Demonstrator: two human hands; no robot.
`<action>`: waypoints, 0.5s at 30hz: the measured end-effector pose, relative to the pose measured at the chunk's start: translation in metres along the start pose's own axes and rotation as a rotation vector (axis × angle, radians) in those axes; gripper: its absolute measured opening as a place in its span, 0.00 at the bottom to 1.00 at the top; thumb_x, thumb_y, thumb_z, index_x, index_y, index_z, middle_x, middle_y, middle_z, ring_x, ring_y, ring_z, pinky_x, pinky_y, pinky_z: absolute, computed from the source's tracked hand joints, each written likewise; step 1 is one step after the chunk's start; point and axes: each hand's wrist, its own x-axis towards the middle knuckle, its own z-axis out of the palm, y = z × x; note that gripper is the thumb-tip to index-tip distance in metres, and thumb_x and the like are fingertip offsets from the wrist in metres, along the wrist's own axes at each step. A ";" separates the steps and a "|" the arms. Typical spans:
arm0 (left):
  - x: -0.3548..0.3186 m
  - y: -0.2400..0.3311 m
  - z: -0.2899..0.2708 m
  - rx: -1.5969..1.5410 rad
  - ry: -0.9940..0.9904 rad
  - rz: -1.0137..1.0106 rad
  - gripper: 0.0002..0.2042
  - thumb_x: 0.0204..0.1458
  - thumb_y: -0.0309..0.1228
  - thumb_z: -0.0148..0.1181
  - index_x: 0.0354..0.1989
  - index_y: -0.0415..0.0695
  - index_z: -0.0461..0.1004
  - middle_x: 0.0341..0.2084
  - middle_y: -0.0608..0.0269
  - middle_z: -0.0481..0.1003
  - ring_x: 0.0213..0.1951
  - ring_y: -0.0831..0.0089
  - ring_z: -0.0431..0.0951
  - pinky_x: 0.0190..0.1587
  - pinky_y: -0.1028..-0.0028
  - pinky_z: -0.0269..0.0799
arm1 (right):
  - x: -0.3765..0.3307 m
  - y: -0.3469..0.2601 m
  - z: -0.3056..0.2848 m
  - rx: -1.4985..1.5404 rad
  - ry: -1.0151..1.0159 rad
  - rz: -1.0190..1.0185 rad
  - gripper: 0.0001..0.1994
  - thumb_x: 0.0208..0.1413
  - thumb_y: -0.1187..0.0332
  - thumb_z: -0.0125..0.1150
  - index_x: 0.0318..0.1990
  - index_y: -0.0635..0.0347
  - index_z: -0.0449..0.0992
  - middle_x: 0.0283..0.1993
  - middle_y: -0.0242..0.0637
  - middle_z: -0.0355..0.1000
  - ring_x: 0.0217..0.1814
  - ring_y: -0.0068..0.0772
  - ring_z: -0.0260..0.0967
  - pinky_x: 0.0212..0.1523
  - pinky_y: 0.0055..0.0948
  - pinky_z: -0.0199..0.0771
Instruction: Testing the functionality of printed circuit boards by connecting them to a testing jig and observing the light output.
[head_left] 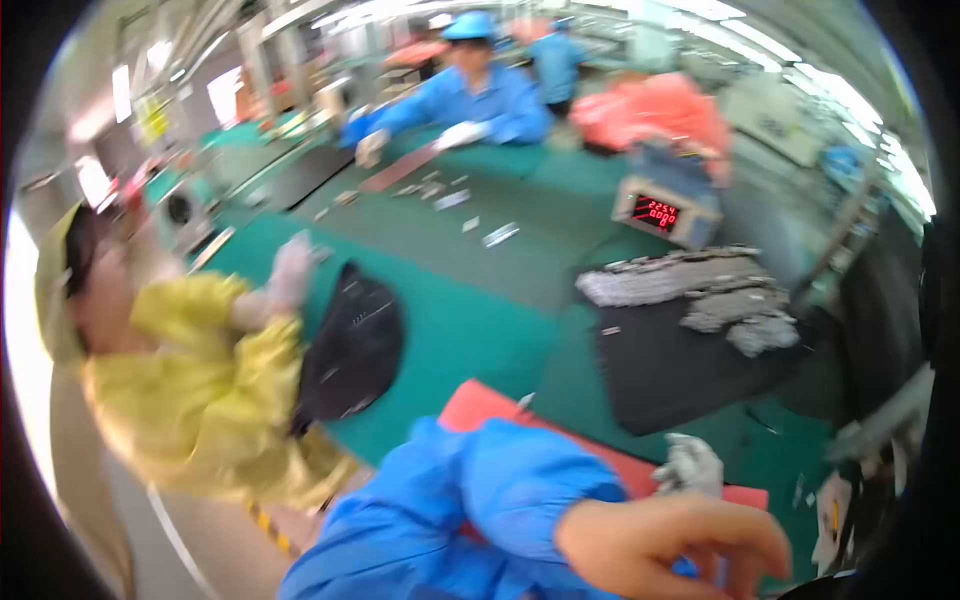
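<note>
My left hand (680, 548), bare, reaches across from a blue sleeve at the lower edge. Its fingers are bent and apart, with nothing visible in them. Just beyond it, at the edge of a red mat (565, 437), is my right hand (690, 468) in a whitish glove. The left hand covers its wrist, and its blurred fingers look curled; I cannot tell whether they hold anything. A bit of blue sleeve (686, 567) shows below the left hand. The red mat lies partly under my left arm.
A black sheet (665, 380) bears stacks of grey strips (675, 277). Behind stands a meter (665, 207) with red digits. Small pieces (500, 235) lie mid-table. A person in yellow (200, 370) sits left by a black bag (355, 340); another in blue (470, 100) works opposite.
</note>
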 end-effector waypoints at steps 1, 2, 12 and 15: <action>0.009 0.005 0.009 -0.117 -0.034 0.001 0.19 0.60 0.36 0.45 0.51 0.32 0.64 0.32 0.51 0.73 0.36 0.65 0.74 0.40 0.69 0.70 | -0.005 -0.004 -0.007 -0.007 0.054 0.014 0.17 0.55 0.65 0.50 0.50 0.64 0.66 0.21 0.37 0.69 0.11 0.19 0.62 0.09 0.17 0.61; 0.002 -0.001 -0.022 -0.108 0.095 -0.014 0.19 0.60 0.36 0.45 0.51 0.32 0.64 0.32 0.51 0.73 0.36 0.65 0.74 0.40 0.69 0.70 | 0.015 -0.001 -0.007 -0.024 0.046 0.055 0.16 0.56 0.65 0.49 0.50 0.64 0.66 0.20 0.36 0.68 0.10 0.18 0.61 0.09 0.17 0.61; -0.141 0.034 -0.079 -0.834 0.490 0.609 0.13 0.56 0.34 0.46 0.44 0.38 0.68 0.31 0.56 0.73 0.37 0.66 0.74 0.44 0.68 0.68 | 0.014 0.014 0.000 -0.089 0.098 -0.069 0.18 0.58 0.66 0.47 0.53 0.67 0.63 0.20 0.34 0.67 0.09 0.15 0.55 0.08 0.13 0.57; -0.197 0.045 -0.103 -1.031 0.493 0.819 0.12 0.55 0.34 0.47 0.41 0.39 0.69 0.31 0.57 0.74 0.37 0.66 0.74 0.45 0.68 0.67 | 0.023 0.026 -0.005 -0.083 0.058 -0.049 0.20 0.57 0.64 0.48 0.54 0.66 0.62 0.23 0.34 0.68 0.11 0.16 0.57 0.10 0.14 0.59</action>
